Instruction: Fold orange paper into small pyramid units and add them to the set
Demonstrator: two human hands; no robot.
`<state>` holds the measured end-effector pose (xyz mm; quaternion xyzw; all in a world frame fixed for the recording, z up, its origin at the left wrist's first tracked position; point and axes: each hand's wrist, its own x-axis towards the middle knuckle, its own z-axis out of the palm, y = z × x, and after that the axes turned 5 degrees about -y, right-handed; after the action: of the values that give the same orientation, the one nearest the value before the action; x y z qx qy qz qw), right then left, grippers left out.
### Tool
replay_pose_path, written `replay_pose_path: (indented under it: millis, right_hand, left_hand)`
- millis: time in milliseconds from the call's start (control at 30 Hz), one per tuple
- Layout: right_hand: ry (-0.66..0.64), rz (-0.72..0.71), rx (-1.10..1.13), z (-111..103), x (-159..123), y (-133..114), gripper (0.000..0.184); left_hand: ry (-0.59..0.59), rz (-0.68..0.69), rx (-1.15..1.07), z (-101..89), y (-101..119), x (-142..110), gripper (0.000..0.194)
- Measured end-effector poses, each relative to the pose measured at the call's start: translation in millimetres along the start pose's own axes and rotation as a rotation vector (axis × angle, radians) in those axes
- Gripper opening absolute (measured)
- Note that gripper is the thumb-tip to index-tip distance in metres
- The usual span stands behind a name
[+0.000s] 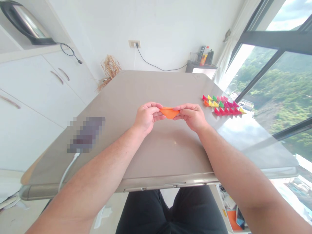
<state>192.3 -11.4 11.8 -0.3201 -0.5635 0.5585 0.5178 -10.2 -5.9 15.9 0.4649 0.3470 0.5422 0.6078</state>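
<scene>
Between my hands, above the middle of the table (156, 87), is a small folded piece of orange paper (170, 112) with a straight top edge and a narrower bottom. My left hand (148, 117) pinches its left end between thumb and fingers. The right end is pinched the same way by my right hand (191, 115). Fingers cover both tips of the paper. To the right of my right hand, small folded paper boats (227, 111) in red, pink, yellow, green and orange stand in rows.
A blurred-out phone-like object (87, 134) with a white cable (67, 170) lies at the table's left. Dried stalks (109, 70) rise behind the far left corner. A small dark stand (201, 67) holds bottles beyond the table. Windows (275, 74) flank the right side.
</scene>
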Motion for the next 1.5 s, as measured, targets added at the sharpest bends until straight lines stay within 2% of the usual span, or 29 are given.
replay_pose_path:
  millis: [133, 367, 433, 533, 567, 700, 900, 1033, 1500]
  right_hand:
    - [0.005, 0.020, -0.022, 0, 0, -1, 0.014]
    - [-0.023, -0.010, -0.086, 1, -3, -4, 0.009]
    - [-0.016, -0.034, -0.070, 2, -4, -5, 0.017]
    - [-0.003, -0.032, -0.100, 4, -4, -5, 0.041]
    - [0.005, -0.025, -0.138, 5, -4, -4, 0.042]
    - [0.053, 0.006, -0.295, 7, -2, 1, 0.031]
    - [0.095, -0.001, -0.324, 10, -2, -1, 0.027]
    - [0.107, -0.011, -0.405, 12, -4, -3, 0.021]
    - [0.104, -0.021, -0.496, 14, -5, -1, 0.016]
  left_hand:
    - [0.002, 0.000, 0.036, -0.2, 0, 0, 0.012]
    - [0.045, 0.120, 0.200, -0.3, -4, -1, 0.030]
    - [0.057, 0.163, 0.264, -0.1, -4, -1, 0.029]
    - [0.032, 0.213, 0.364, 1.2, -6, -4, 0.029]
    - [0.013, 0.226, 0.395, 1.9, -6, -5, 0.028]
    - [-0.041, 0.263, 0.486, 4.2, -7, -10, 0.024]
    - [-0.066, 0.251, 0.462, 3.2, -7, -9, 0.030]
    - [-0.102, 0.228, 0.485, 2.6, -8, -6, 0.023]
    - [-0.077, 0.223, 0.500, 4.0, -8, -6, 0.016]
